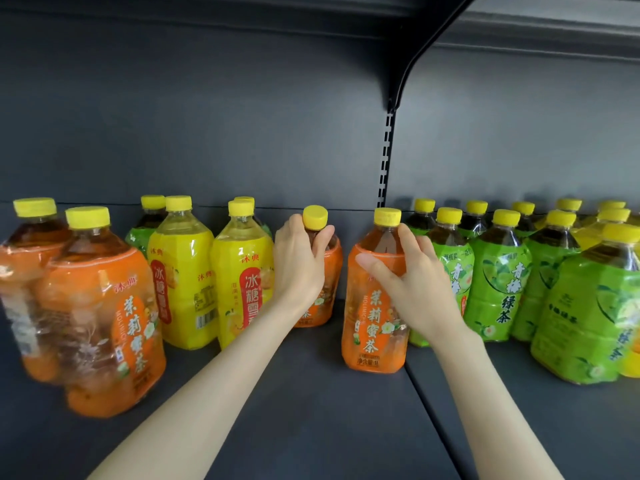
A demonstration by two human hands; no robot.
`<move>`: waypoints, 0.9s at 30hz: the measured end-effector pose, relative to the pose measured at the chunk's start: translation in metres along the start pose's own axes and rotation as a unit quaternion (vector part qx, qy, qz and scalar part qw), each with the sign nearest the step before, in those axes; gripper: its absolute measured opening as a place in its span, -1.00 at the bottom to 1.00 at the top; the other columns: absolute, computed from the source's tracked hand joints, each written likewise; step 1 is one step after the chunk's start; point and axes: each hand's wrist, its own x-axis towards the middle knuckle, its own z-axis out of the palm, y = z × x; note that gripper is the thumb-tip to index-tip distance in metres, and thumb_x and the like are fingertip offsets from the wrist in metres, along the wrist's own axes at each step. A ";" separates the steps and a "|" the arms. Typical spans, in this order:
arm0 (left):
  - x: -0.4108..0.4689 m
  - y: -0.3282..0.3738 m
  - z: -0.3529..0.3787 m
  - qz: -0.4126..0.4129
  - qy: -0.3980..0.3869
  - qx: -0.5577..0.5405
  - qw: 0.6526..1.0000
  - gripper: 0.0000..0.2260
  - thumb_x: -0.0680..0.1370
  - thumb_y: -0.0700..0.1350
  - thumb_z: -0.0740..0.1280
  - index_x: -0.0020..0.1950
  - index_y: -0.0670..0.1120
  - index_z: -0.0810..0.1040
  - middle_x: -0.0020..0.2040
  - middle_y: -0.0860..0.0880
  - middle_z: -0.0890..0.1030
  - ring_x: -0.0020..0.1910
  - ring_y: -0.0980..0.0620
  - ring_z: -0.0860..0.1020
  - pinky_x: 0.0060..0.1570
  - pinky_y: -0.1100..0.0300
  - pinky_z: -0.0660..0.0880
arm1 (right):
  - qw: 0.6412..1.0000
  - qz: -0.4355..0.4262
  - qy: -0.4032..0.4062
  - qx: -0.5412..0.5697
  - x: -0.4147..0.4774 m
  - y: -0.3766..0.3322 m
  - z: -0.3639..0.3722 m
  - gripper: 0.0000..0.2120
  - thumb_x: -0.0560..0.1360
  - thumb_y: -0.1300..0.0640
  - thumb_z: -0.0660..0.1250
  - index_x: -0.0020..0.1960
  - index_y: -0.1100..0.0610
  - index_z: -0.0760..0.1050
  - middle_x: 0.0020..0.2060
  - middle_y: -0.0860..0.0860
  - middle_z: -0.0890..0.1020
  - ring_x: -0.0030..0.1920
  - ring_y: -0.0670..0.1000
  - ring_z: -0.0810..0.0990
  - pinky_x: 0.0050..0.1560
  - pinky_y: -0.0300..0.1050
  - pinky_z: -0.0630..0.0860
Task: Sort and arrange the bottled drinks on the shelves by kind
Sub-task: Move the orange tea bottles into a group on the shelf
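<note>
Two orange-labelled tea bottles with yellow caps stand mid-shelf. My left hand [299, 261] grips the rear orange bottle [327, 271] round its neck and shoulder, just under the cap. My right hand [410, 282] lies against the right side of the front orange bottle [372, 317], thumb across its label and fingers reaching round its shoulder. Two more orange bottles [100, 313] stand at the near left. Yellow-labelled bottles [181, 278] stand left of centre, with a green one [138, 237] behind them. Green-labelled tea bottles [498, 289] fill the right side.
The dark grey shelf [294, 393] has bare floor in front of the bottles. A seam between shelf panels runs forward under the front orange bottle. A slotted upright [386, 157] and a black bracket rise behind. A few yellow bottles [588, 233] stand among the green ones at far right.
</note>
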 end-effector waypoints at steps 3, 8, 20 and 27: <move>-0.018 0.007 -0.022 0.022 0.013 -0.011 1.000 -0.69 0.57 0.09 0.20 0.06 -0.15 0.44 -0.01 -0.06 0.52 0.00 0.01 0.45 -0.02 0.16 0.39 | 0.999 0.006 0.012 0.031 -0.012 0.000 -0.008 -0.09 0.32 -0.43 0.17 0.53 0.06 0.16 0.31 0.06 0.39 0.28 0.17 0.43 0.22 0.17 0.45; -0.040 0.019 -0.065 0.023 0.011 -0.080 0.996 -0.68 0.51 0.24 0.19 -0.01 0.03 0.53 -0.11 0.07 0.59 -0.05 0.09 0.54 -0.03 0.14 0.50 | 0.991 0.030 0.046 0.119 -0.034 -0.007 -0.012 -0.08 0.17 -0.51 0.27 0.44 -0.11 0.31 0.15 -0.13 0.39 0.23 0.00 0.45 0.20 0.04 0.49; -0.109 0.002 -0.093 -0.220 -0.100 -0.274 0.931 -0.32 0.19 0.22 0.43 0.28 0.17 0.35 0.10 0.17 0.55 0.04 0.15 0.55 -0.08 0.24 0.51 | 0.875 0.169 -0.002 0.454 -0.092 -0.014 0.009 -0.43 0.20 -0.15 0.50 0.18 -0.07 0.47 -0.02 -0.05 0.70 -0.07 -0.09 0.70 -0.20 -0.22 0.62; -0.122 0.003 -0.095 -0.231 -0.107 -0.295 0.921 -0.36 0.18 0.19 0.41 0.23 0.18 0.34 0.04 0.22 0.53 -0.04 0.22 0.53 -0.22 0.33 0.42 | 0.876 0.180 0.039 0.446 -0.102 -0.022 0.010 -0.53 0.27 -0.15 0.46 0.14 -0.05 0.50 -0.03 -0.06 0.70 -0.04 -0.06 0.69 -0.02 -0.04 0.64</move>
